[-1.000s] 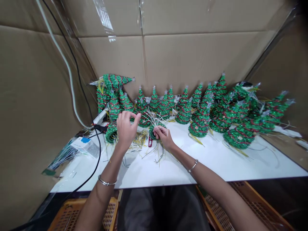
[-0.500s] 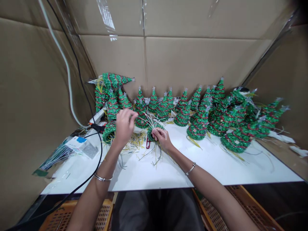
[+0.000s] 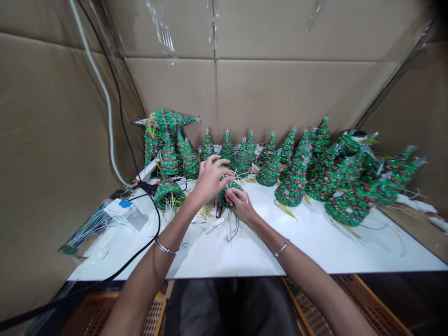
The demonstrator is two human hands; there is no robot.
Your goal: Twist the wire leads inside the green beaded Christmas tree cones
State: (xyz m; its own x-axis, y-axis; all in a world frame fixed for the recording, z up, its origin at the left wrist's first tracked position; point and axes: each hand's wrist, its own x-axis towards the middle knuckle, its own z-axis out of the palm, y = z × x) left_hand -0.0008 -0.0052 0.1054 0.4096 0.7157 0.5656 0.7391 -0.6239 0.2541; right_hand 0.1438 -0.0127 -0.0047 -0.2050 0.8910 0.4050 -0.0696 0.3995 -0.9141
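My right hand [image 3: 241, 203] is closed at the base of a green tinsel tree [image 3: 223, 197] that lies with its underside toward me, pinching pale wires [image 3: 245, 196]. Just left of it and slightly higher, my left hand [image 3: 212, 177] has its fingers apart over the white wire ends, with nothing seen in its grasp. A small red tool [image 3: 219, 209] lies on the table below the tree, partly covered. Dark and yellow wires [image 3: 229, 228] spread over the white table [image 3: 224, 261] in front of my right hand.
Several tinsel trees [image 3: 290, 186] stand along the back and right. Another tree [image 3: 168, 193] lies at the left among wire scraps. A clear bag [image 3: 135, 217], wire bundle [image 3: 93, 224] and black cable [image 3: 157, 224] are at the left. Orange baskets [image 3: 367, 298] sit below the table edge.
My left hand has moved right and its fingers have spread over the wires by my right hand. My right hand keeps its grip. The view has shifted slightly.
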